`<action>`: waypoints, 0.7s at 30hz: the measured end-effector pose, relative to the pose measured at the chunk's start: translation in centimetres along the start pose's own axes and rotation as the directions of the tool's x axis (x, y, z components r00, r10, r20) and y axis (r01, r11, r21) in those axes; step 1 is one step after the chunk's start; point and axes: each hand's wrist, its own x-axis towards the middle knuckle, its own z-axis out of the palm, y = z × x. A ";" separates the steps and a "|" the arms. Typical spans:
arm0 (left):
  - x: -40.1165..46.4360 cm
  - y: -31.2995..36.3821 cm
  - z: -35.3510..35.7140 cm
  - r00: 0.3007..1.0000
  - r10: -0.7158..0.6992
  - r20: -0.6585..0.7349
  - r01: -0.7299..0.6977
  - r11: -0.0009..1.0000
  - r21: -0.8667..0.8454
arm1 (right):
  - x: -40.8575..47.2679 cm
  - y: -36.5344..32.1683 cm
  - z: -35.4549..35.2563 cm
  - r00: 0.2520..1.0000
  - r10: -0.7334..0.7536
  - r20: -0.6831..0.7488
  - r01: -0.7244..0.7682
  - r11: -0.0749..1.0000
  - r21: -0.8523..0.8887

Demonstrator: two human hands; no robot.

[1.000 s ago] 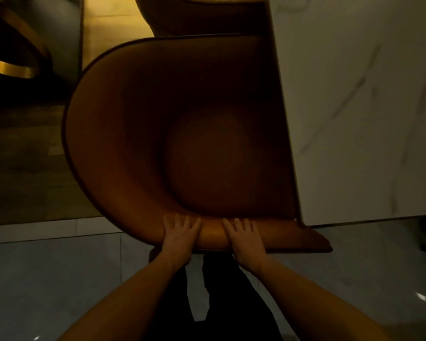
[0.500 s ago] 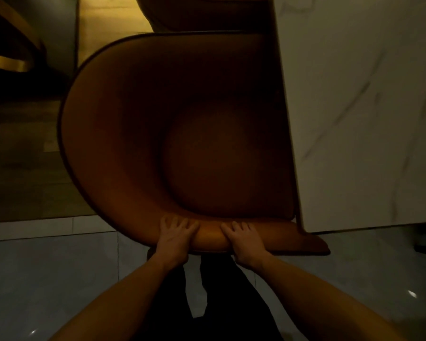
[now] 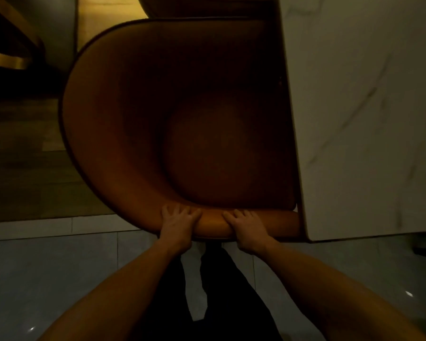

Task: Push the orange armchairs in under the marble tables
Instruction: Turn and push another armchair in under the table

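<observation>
The orange armchair (image 3: pixel 123 134) fills the middle of the view, seen from above, with its open side facing right towards the white marble table (image 3: pixel 367 119). The table's edge covers the front of the seat and the end of the near arm. My left hand (image 3: pixel 176 223) and my right hand (image 3: pixel 247 227) grip the rounded near arm side by side, fingers curled over its top.
A second orange armchair (image 3: pixel 207 6) shows at the top edge, also beside the table. A curved gold frame (image 3: pixel 8 60) stands at the upper left. Pale floor tiles (image 3: pixel 47 279) lie under me, and darker flooring (image 3: pixel 22 168) lies left of the chair.
The armchair has slid right, further under the table; the end of its near arm is now hidden by the table corner. My fingers have curled more over the arm.
</observation>
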 end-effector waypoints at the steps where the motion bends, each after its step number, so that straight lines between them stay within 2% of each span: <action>1: 0.0 0.0 0.0 1.000 0.001 0.002 -0.001 1.000 0.000 | 0.1 0.1 0.0 1.000 -0.005 0.001 0.005 1.000 0.000; 21: 0.4 1.5 -0.3 0.997 -0.031 0.068 0.035 0.998 -0.060 | -0.4 1.7 -0.6 0.999 -0.041 0.018 0.042 0.999 -0.008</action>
